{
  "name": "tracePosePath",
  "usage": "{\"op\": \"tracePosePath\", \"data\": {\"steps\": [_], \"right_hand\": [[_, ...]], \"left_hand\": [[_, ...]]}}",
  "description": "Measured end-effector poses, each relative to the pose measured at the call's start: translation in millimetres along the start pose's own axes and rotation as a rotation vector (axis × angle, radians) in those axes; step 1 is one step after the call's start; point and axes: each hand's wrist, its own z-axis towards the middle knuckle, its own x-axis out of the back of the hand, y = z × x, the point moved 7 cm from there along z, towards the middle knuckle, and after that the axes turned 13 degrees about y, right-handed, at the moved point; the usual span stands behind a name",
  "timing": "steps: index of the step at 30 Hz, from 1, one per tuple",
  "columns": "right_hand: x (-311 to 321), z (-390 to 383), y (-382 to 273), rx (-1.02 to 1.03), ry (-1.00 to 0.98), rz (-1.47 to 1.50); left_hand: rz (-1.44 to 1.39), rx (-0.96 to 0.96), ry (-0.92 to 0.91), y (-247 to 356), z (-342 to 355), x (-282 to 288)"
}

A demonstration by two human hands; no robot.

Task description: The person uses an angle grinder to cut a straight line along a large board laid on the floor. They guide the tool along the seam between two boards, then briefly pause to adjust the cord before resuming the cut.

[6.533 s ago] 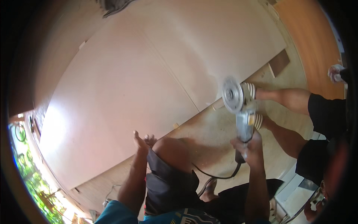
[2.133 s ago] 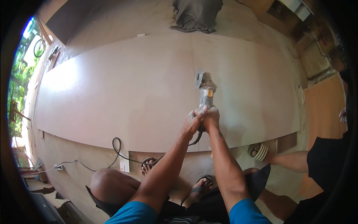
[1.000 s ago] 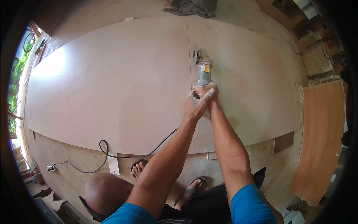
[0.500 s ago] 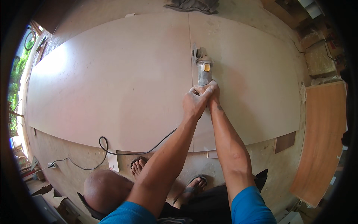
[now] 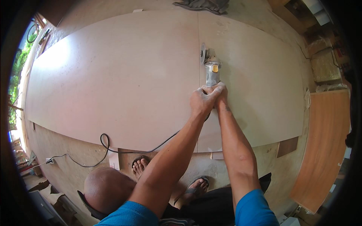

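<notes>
Both of my hands are closed around the body of a grey, dusty angle grinder with a yellow switch. My left hand wraps its rear from the left, the thumb lying over my right hand, which grips from the right. White dust coats my fingers. The grinder's thin disc stands on edge at the far end, just right of a straight line across a large pale board. Whether the disc touches the board, I cannot tell. Part of the handle is hidden under my hands.
A black power cord loops along the board's near edge to a plug at the left. My sandalled feet stand at that edge. A brown wooden panel lies at the right; a dark cloth lies beyond the far edge.
The whole view has shifted slightly, so the board and grinder appear farther right. Against the board, the grinder sits slightly nearer me, and its disc shows more of its face. Both hands keep their grip.
</notes>
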Motion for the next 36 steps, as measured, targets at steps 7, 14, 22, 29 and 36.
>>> {"op": "tracePosePath", "data": {"steps": [7,14,22,29,36], "right_hand": [[-1.2,0.5,0.2,-0.011,0.025,-0.023],[-3.1,3.2,3.4,-0.005,0.032,-0.031],[-5.3,6.3,6.6,-0.087,-0.041,-0.084],[2.7,1.3,-2.4,-0.05,0.03,-0.105],[-1.3,3.0,0.9,-0.115,-0.052,-0.115]], "left_hand": [[0.068,-0.01,0.005,2.7,1.2,1.2],[0.033,-0.007,-0.004,-0.3,3.0,-1.7],[0.077,0.018,-0.007,0.8,3.0,-1.0],[0.038,0.004,0.017,-2.2,5.6,-2.2],[0.059,0.007,0.014,-0.9,4.4,-0.3]]}}
